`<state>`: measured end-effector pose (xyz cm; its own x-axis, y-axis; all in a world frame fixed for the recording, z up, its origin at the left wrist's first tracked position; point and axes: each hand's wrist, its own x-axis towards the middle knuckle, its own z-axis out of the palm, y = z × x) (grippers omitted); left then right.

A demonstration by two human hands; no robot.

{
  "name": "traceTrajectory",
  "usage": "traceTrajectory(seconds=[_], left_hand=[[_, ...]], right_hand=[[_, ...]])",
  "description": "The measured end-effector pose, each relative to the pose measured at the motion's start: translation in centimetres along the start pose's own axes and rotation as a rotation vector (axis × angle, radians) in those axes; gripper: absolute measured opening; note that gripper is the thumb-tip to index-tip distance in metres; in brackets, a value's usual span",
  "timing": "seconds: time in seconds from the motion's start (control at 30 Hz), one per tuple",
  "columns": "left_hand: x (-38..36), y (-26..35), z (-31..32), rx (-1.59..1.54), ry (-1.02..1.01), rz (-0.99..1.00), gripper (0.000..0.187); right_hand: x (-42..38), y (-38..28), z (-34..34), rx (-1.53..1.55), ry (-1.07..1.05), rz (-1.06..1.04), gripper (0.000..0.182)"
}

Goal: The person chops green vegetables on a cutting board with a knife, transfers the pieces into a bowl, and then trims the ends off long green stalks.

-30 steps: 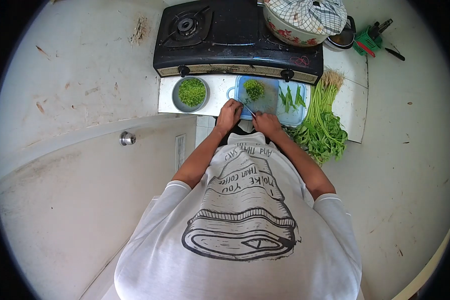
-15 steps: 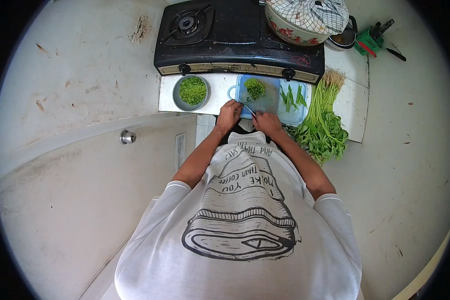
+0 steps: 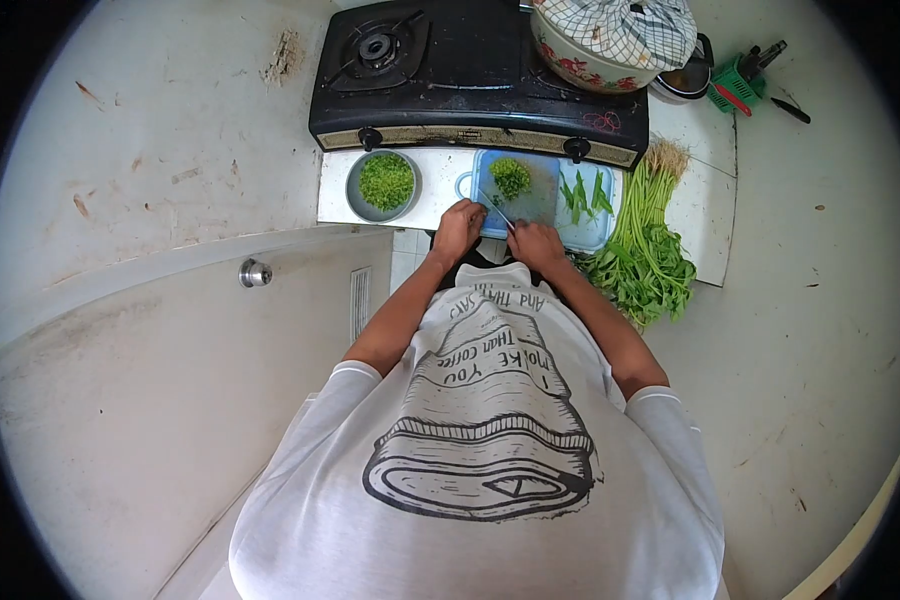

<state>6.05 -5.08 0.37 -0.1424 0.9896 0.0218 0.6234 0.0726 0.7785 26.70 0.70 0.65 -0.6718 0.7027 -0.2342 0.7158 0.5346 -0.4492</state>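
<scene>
My right hand (image 3: pixel 537 246) is closed round the handle of a knife (image 3: pixel 497 208), whose blade points up and left over the blue cutting board (image 3: pixel 541 208). At the board's near left corner, my left hand (image 3: pixel 459 229) has its fingers drawn together close to the blade; what they pinch, if anything, is hidden. A heap of finely chopped greens (image 3: pixel 511 178) lies on the board just beyond the blade. Several longer cut green pieces (image 3: pixel 584 197) rest on the board's lighter right part. Left of the board stands a grey bowl (image 3: pixel 352 206) filled with chopped greens (image 3: pixel 385 182).
Behind the board is a black two-burner gas stove (image 3: pixel 470 110) bearing a floral pot (image 3: pixel 590 74) covered by a checked cloth (image 3: pixel 625 30). A rooted bunch of leafy greens (image 3: pixel 650 220) lies to the right. A green basket (image 3: pixel 735 85) holds utensils at the far right.
The knife blade has tilted, its tip now a little farther from me, and my right hand has shifted very slightly. My left hand stays nearly in place.
</scene>
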Motion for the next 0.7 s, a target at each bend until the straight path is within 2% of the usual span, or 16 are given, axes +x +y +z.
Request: traceTrajectory(seconds=[0.37,0.53,0.7], left_hand=[[-0.1,0.0,0.0,0.017,-0.01,-0.015,0.012],[-0.5,0.9,-0.6,0.02,0.029,0.06,0.014],[-0.5,0.1,-0.6,0.069,0.029,0.103,0.014]], right_hand=[[0.2,-0.8,0.2,-0.01,-0.046,-0.022,0.035],[0.7,-0.4,0.3,-0.027,-0.015,-0.071,0.035],[-0.2,0.9,-0.2,-0.022,-0.04,-0.021,0.039]])
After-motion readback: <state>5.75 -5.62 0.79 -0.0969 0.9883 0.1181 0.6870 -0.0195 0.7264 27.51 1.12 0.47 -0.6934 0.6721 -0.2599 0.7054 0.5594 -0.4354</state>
